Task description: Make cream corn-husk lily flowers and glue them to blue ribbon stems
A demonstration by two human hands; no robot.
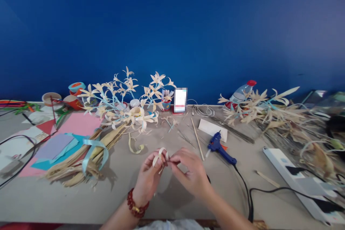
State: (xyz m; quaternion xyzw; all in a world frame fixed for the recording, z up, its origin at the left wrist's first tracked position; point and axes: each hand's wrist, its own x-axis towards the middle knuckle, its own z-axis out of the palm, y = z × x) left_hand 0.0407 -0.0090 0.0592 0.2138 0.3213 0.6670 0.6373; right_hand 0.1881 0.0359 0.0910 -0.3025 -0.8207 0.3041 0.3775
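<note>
Between my hands is a small pale flower (160, 156) with curled petals, made of a dry husk-like material. My left hand (148, 172), with a red bead bracelet (134, 205) at the wrist, is closed around its base. Thumb and forefinger of my right hand (190, 170) pinch together at the flower's right side, seemingly on a petal tip. Just beyond my hands lies a curled pale strip (136, 147). To the right a blue glue gun (219, 147) rests on the table, its cord running toward the front edge.
Finished-looking husk flowers (121, 97) on blue stems stand at back left, before a ribbon-tied husk bundle (78, 161) and coloured paper (59, 147). A lit phone (180, 100) stands at the back. Wooden stick (198, 139), wires (234, 129) and power strip (293, 179) lie rightward.
</note>
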